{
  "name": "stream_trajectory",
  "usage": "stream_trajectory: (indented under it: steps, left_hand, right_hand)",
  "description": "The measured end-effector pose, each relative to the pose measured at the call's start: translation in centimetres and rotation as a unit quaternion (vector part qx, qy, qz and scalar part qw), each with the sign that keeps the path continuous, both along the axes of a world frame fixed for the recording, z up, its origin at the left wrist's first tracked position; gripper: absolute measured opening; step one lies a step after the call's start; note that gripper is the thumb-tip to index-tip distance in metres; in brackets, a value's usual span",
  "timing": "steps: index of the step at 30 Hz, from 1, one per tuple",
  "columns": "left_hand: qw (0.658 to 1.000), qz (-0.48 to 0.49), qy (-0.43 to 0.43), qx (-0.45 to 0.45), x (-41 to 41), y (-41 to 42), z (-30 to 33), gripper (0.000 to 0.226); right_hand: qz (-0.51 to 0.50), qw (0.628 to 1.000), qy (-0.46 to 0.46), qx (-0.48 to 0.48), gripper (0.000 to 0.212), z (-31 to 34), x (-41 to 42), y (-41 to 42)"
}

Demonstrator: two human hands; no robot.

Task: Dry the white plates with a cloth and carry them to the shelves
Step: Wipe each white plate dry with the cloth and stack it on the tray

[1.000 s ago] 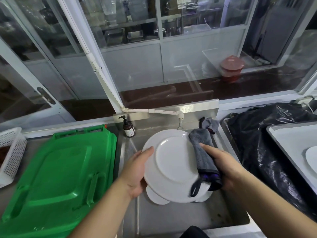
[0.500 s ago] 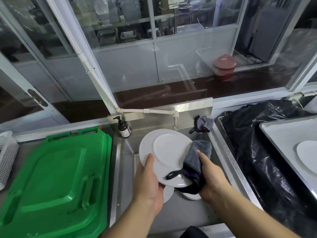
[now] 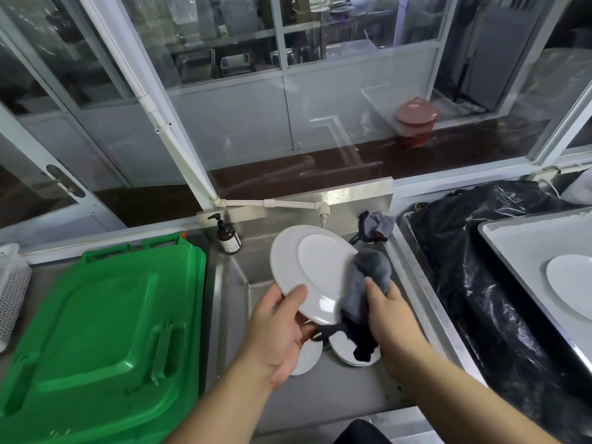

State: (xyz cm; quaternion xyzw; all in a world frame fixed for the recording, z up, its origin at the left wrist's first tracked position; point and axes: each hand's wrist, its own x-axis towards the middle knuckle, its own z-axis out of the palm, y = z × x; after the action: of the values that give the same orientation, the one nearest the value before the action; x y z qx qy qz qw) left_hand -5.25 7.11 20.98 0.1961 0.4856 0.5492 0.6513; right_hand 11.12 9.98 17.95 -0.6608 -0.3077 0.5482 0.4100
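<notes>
Since the earlier frame, your cloth (image 3: pixel 368 283) has slid to the plate's (image 3: pixel 307 270) right rim. Your left hand (image 3: pixel 282 328) pinches the near rim; your right hand (image 3: pixel 387 309) presses the cloth on. Plate tilts over the sink (image 3: pixel 336 395), long axis running away from you.

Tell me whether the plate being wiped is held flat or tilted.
Tilted. The white plate shows its underside, its far rim raised; the left hand grips its near edge, the right hand presses the grey cloth.
</notes>
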Motion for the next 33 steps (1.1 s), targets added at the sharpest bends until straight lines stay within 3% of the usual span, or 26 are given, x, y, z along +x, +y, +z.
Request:
stream_trajectory:
  steps: [5, 8, 13, 17, 19, 23, 28, 31, 33]
  left_hand:
    - [0.999, -0.004, 0.048, 0.018, 0.8, 0.0, 0.2, 0.029]
    - [0.997, -0.029, 0.074, 0.018, 0.9, -0.6, 0.3, 0.033]
    - [0.994, -0.076, 0.076, 0.026, 0.9, -1.2, 0.6, 0.036]
    - [0.992, -0.069, 0.080, 0.071, 1.5, -1.5, 1.0, 0.026]
    - [0.990, -0.058, 0.091, 0.095, 1.8, -1.6, 1.2, 0.029]
    - [0.986, -0.044, 0.118, 0.110, 2.2, -1.6, 0.8, 0.030]
    - [0.977, -0.021, 0.180, 0.112, 2.0, -0.7, 0.5, 0.029]
    - [0.980, -0.021, 0.175, 0.090, 1.5, -0.3, 0.2, 0.024]
    - [0.982, -0.022, 0.166, 0.083, 1.4, -0.3, -0.2, 0.024]
  right_hand:
    - [0.191, 0.960, -0.129, 0.161, 0.056, 1.3, -1.6, -2.8]
    - [0.282, 0.912, -0.164, 0.250, 0.054, 2.7, -1.3, -2.2]
    - [0.352, 0.871, -0.189, 0.284, 0.060, 4.4, -0.1, 2.0]
    - [0.292, 0.894, -0.187, 0.282, 0.046, 4.4, -0.2, 4.9]
    - [0.236, 0.923, -0.187, 0.239, 0.033, 4.1, 0.0, 5.9]
    - [0.180, 0.948, -0.206, 0.160, 0.030, 3.6, -0.2, 6.2]
    - [0.133, 0.978, -0.105, 0.123, 0.018, 2.7, -1.2, 2.4]
    - [0.139, 0.977, -0.024, 0.158, 0.037, 2.2, -2.0, -0.6]
    - [0.174, 0.965, -0.053, 0.190, 0.053, 2.3, -1.8, -1.7]
